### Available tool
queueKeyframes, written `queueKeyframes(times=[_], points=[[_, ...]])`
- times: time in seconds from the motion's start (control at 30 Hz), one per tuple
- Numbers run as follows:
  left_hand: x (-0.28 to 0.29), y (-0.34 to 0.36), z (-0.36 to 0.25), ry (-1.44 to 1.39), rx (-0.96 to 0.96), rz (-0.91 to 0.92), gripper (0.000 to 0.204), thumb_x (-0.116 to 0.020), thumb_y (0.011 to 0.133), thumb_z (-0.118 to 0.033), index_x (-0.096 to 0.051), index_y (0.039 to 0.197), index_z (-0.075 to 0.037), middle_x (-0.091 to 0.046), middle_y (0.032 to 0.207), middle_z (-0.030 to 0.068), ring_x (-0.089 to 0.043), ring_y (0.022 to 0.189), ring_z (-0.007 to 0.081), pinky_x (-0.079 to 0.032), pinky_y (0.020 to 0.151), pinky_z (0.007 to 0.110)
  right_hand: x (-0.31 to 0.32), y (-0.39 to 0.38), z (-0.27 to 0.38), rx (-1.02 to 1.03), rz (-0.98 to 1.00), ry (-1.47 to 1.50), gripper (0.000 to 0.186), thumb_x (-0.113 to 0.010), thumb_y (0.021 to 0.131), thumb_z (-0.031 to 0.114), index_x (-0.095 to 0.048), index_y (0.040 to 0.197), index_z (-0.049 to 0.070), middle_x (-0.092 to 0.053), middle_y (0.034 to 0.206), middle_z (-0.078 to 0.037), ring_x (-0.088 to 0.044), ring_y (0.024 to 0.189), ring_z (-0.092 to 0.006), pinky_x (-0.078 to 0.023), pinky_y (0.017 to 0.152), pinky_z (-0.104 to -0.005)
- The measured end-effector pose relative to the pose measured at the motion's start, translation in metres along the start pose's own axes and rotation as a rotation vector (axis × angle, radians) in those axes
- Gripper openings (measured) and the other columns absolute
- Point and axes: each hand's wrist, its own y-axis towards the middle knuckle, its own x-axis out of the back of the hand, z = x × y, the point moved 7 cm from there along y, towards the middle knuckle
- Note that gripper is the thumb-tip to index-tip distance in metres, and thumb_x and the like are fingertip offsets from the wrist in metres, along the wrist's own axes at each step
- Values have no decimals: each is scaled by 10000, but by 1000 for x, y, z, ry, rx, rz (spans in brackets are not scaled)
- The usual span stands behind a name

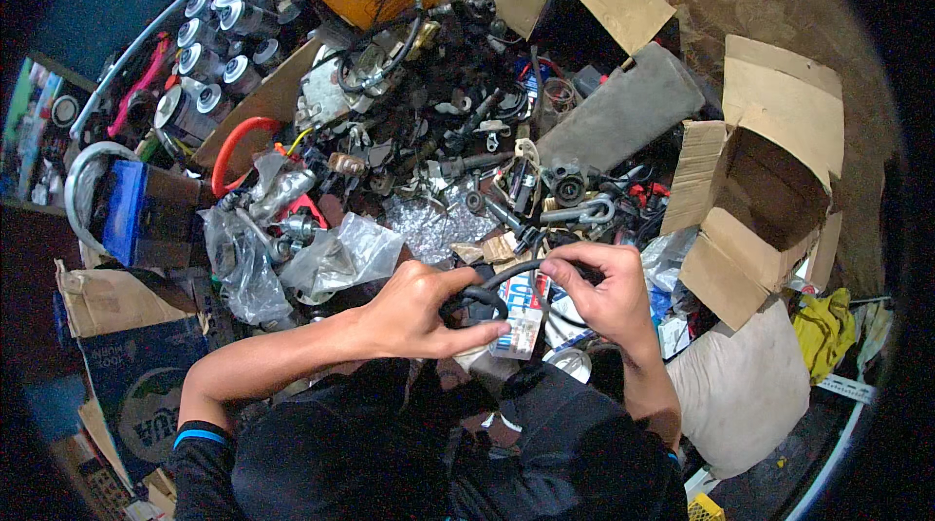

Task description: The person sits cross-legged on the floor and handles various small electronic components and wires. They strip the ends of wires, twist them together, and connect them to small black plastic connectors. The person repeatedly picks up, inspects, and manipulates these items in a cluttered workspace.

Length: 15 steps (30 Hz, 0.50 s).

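A bent length of black rubber hose or thick cable runs between my two hands, just in front of my body. My left hand is closed around its looped end, with the thumb stretched along the underside. On the other side, my right hand pinches the black length between thumb and fingers. Below it, a small white printed box with red and blue marks is partly covered by my left hand and the loop. Bubble wrap and a clear plastic bag lie just beyond my left hand.
A heap of dark metal and rubber parts spreads ahead, with a long grey pad on it. An open cardboard box stands at right, beside a pale cushion. A blue battery-like box and clear jars are at left.
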Motion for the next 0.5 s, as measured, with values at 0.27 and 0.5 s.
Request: queueKeyframes(times=[0.27,0.5], points=[[10,7,18,146,109,-297,293,-733,799,-242,-646,660,1,-491,441,129,-468,339,158,-342,353,331,-7,-6,2,-49,-25,35,196,-621,876,113,-660,1001,-33,-658,701,-130,-630,573,-148,-479,534,-282],[43,19,65,-50,394,-608,263,-694,858,-229,-688,775,21,-587,573,-16,-495,501,39,-372,440,229,-42,-25,-44,-249,154,804,194,-555,923,94,-549,1094,3,-592,748,-50,-576,601,-87,-467,550,-228]])
